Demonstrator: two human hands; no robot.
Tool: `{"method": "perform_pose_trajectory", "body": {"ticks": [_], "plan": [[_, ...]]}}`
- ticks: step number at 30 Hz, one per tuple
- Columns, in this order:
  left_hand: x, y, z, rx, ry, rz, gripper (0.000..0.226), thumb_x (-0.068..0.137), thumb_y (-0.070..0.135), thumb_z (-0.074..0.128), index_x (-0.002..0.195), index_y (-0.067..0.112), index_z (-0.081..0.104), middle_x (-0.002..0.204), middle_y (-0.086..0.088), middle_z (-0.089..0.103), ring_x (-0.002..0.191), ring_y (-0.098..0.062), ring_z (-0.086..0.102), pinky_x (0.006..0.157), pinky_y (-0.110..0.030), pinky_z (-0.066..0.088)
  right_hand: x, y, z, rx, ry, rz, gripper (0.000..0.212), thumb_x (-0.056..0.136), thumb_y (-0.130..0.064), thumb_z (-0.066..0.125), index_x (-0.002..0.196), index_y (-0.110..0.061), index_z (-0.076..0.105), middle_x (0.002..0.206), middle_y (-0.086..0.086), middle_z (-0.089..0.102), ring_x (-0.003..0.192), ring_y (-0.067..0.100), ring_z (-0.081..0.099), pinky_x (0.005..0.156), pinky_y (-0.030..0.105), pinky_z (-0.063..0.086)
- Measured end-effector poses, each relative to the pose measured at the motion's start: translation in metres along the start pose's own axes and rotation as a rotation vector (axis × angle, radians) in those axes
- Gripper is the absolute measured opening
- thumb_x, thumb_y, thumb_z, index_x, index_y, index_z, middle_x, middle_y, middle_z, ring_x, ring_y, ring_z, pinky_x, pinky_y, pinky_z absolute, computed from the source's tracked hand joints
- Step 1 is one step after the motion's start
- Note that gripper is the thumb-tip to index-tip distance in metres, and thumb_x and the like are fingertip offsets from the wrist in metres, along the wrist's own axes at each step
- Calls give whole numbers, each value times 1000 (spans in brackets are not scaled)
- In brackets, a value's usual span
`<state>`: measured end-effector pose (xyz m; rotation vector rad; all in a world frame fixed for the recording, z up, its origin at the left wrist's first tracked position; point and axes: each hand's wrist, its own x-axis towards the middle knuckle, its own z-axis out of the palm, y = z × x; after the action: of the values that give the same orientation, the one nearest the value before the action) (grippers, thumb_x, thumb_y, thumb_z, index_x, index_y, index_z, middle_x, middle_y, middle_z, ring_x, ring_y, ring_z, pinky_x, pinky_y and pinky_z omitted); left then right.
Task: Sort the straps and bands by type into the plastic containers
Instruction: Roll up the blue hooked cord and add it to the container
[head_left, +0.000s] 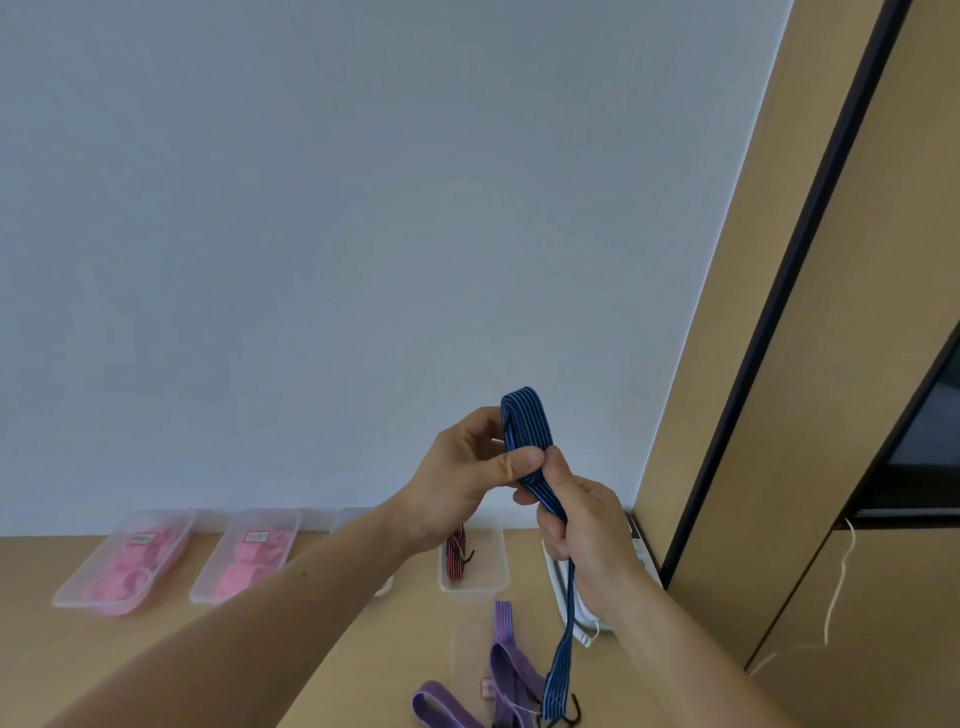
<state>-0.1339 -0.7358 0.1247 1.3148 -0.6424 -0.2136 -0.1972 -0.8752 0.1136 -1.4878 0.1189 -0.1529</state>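
A blue striped elastic strap (525, 426) is held up in front of the wall, folded into a loop at its top. My left hand (467, 478) pinches the fold with thumb and fingers. My right hand (582, 530) grips the strap just below, and the tail hangs down to a dark hook (571, 714). On the table lie purple straps (506, 670), partly over a clear container (467, 654). A container (475, 564) behind my hands holds a red and black strap (457, 558). Two containers (127, 561) (249, 556) at the left hold pink bands.
A wooden tabletop (47, 654) runs along a pale wall. A white object (563, 597) with a cord lies under my right wrist. A tan cabinet with dark trim (789, 364) stands close on the right; a pale string (839, 587) hangs on it.
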Motion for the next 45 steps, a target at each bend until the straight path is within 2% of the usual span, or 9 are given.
{"method": "perform_pose_trajectory", "body": {"ticks": [6,9,12,17,25,30,37,41,45], "plan": [[1,2,1,13,14,-30,29,94,27,59,111,4,64,104,-15,68,90,-31,66,89,-54,51,4,-3,0,54,90,3,76,68,-58,65,80,17,59,45,-2,22,44,13,17,52,31,13],[2,10,-1,60,-29,-50,41,98,37,41,118,13,68,116,-11,69,105,-31,64,89,-45,51,8,-7,-8,96,104,27,59,69,-59,64,66,0,64,46,1,24,44,14,16,52,31,13],[7,13,-1,75,21,-7,41,98,42,43,123,19,66,113,-10,70,100,-26,64,87,-44,50,9,-9,-11,138,37,78,54,69,-60,63,64,-6,62,46,0,24,44,14,16,54,31,12],[14,11,-1,31,83,55,33,97,32,56,122,13,66,111,-10,72,104,-27,67,87,-43,55,9,-6,-11,145,4,128,55,74,-60,59,70,-5,60,44,-1,28,42,12,18,52,30,14],[13,5,-2,-124,-13,-46,34,103,23,44,126,3,59,115,-18,67,103,-31,66,87,-39,54,10,-5,-9,62,47,99,57,80,-58,57,71,-3,63,45,0,29,43,13,18,50,28,16],[8,4,11,18,5,-60,33,99,22,51,119,-4,56,105,-20,68,90,-32,67,82,-39,57,11,0,-7,-97,129,-26,70,87,-54,59,74,14,57,50,3,32,45,13,24,47,24,21],[11,2,0,180,64,-13,18,99,15,56,117,9,58,112,-12,71,101,-29,69,87,-41,58,10,2,-9,-136,45,2,43,94,-40,59,80,-1,72,52,4,50,44,14,37,49,26,33],[11,-5,-18,645,5,120,32,98,18,58,129,23,51,112,5,68,103,-9,66,95,-32,53,9,-7,-15,-98,2,18,42,98,-32,54,84,5,71,53,8,53,44,17,42,48,25,38],[5,-13,-21,972,-79,287,42,97,23,53,139,20,48,114,7,65,98,-7,62,91,-26,51,11,-17,-9,-150,-9,-19,60,100,-47,41,85,5,69,50,3,47,43,13,36,47,24,31]]}}
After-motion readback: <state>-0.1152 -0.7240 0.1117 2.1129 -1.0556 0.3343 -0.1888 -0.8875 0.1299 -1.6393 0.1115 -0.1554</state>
